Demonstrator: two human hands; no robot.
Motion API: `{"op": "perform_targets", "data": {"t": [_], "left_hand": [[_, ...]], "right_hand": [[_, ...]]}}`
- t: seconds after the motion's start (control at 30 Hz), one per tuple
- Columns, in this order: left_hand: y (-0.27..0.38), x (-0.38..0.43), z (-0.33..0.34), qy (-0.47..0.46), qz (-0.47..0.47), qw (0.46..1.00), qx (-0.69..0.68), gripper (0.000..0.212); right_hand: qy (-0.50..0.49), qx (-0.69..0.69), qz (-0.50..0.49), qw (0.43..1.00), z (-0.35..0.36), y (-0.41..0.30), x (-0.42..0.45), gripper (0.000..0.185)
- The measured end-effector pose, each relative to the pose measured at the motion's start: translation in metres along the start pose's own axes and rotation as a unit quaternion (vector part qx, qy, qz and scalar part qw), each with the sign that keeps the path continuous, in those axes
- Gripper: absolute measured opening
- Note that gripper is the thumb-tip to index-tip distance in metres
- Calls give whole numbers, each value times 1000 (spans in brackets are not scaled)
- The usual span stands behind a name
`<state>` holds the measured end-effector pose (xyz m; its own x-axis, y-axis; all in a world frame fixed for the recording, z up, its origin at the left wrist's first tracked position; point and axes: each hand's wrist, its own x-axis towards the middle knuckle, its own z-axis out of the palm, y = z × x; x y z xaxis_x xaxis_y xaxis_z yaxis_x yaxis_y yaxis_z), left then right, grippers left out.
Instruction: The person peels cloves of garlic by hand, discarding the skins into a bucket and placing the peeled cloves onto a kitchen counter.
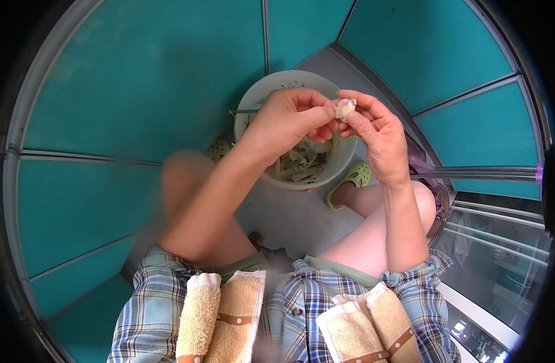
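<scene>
A garlic clove (346, 109), whitish with papery skin on it, is held up above the near right part of a white bucket. My right hand (384, 136) grips it between thumb and fingers. From the other side, the thumb and forefinger of my left hand (292, 113) pinch at the clove's left edge; whether they hold skin or the clove itself is too small to tell. Below both hands, the round white bucket (299, 78) contains pale, dry-looking peels and scraps (300, 165). My left hand and forearm hide part of its inside.
The bucket stands on a grey floor (286, 213) between my feet, which wear green clogs (360, 174). Teal panels (146, 81) close in at the front and left. Metal rods (481, 173) and a glass pane (495, 254) are at the right. Rolled tan towels (236, 313) hang at my chest.
</scene>
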<state>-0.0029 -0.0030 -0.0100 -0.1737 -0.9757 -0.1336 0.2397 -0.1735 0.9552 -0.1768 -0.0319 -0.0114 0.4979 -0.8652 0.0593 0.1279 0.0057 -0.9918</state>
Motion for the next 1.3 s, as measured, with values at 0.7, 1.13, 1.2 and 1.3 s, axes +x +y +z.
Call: {"op": "perform_targets", "data": {"t": [0.7,1.13,1.2,1.3], "left_hand": [[-9,0,2,68,156,969,180,14],[-8,-1,4,137,291,874,366,9],[-9,-1,4,137,304,867,371,9],[-8,-1,5,145,295,866,375,7]], "right_hand": [[-3,-47,35,998,1,-2,1,33],[11,-110,13,994,5,2,0,30],[10,-104,15,994,5,3,0,29],[8,-98,17,995,6,1,-1,29]]}}
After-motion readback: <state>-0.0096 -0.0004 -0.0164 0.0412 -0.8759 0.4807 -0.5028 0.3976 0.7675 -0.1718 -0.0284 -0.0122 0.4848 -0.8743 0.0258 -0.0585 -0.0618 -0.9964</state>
